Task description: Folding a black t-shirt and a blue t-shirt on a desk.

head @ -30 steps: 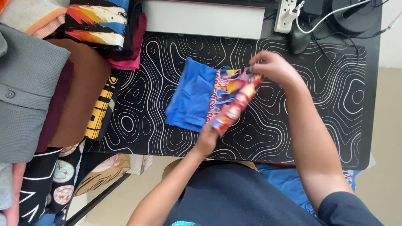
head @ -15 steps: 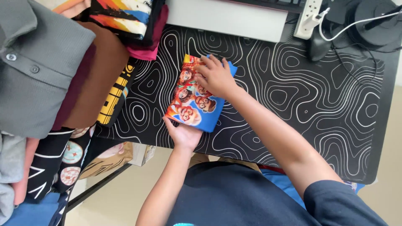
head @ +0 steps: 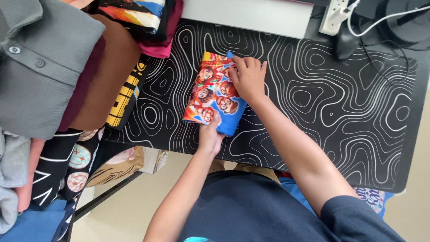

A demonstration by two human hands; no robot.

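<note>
Now, left hand [head: 209,134]: gripped folded printed cloth's [head: 214,92] near edge.
Right hand [head: 247,77]: lay flat, open, on cloth's far corner.
Open room: bare patterned tabletop [head: 340,112] to the right; clothes pile [head: 67,76] crowded the left.

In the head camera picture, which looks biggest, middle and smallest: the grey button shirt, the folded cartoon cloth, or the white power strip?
1. Grey button shirt, though it lies nearer the camera.
2. Folded cartoon-print blue cloth.
3. White power strip, partly cut off.

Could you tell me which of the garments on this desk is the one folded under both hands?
The blue garment with cartoon faces, alone mid-desk under the left hand and right hand; the others lie piled at the side.
</note>
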